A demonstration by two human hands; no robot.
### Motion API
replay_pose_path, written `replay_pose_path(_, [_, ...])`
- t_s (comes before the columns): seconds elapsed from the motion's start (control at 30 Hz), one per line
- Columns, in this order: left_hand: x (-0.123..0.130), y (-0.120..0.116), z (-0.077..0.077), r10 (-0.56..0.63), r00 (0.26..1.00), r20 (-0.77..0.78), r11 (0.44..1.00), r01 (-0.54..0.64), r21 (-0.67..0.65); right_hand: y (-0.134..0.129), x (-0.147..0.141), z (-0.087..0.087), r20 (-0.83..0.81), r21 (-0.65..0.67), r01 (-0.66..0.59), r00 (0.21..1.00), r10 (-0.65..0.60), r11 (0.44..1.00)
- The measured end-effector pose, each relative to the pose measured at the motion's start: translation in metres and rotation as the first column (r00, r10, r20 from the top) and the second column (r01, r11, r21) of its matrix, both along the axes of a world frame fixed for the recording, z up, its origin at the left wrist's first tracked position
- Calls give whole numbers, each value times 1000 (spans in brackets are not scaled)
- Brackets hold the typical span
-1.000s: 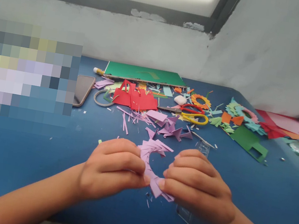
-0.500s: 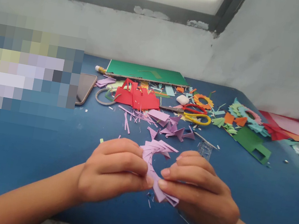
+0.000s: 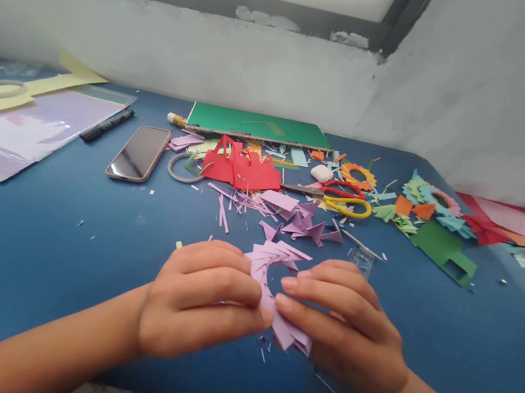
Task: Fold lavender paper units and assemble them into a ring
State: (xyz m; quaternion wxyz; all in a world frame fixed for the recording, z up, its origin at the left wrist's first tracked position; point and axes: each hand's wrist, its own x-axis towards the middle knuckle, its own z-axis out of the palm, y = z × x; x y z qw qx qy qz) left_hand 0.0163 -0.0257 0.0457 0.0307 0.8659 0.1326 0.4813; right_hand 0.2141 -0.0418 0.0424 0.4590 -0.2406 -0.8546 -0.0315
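Observation:
A curved ring of interlocked folded purple paper (image 3: 259,265) is held up above the front of the blue table, its right side partly open. My left hand (image 3: 210,302) pinches its left side between thumb and fingers. My right hand (image 3: 346,323) grips the lower right end, fingers on top and the thumb mostly hidden beneath. Just beyond the ring lie loose folded purple paper pieces (image 3: 315,229) and thin purple paper strips (image 3: 224,211).
Behind are red paper (image 3: 241,169), scissors (image 3: 346,206), a tape roll (image 3: 184,169), an eraser (image 3: 321,173) and a green board (image 3: 259,126). Left lie a phone (image 3: 138,154), a black marker (image 3: 107,124) and purple sheets (image 3: 34,136). Finished paper rings (image 3: 358,175) and green card (image 3: 443,252) sit right.
My right hand has shifted slightly left and its fingers have moved along the ring's lower end. The ring has moved slightly. The left side of the table, blurred out before, now shows clearly.

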Motion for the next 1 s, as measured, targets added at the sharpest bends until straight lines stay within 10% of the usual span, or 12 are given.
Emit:
replay_pose_path(0.37, [-2, 2, 4, 5, 999, -45, 989, 2, 151, 3, 3, 3, 25, 56, -61, 998, 60, 997])
replay_pose_path(0.63, [-6, -7, 2, 91, 986, -138, 996, -92, -3, 4, 2, 8, 46, 7, -116, 992, 116, 993])
replay_pose_path(1.0, [-9, -8, 2, 152, 962, -228, 988, -146, 43, 0, 0, 6, 65, 126, 100, 992, -109, 987])
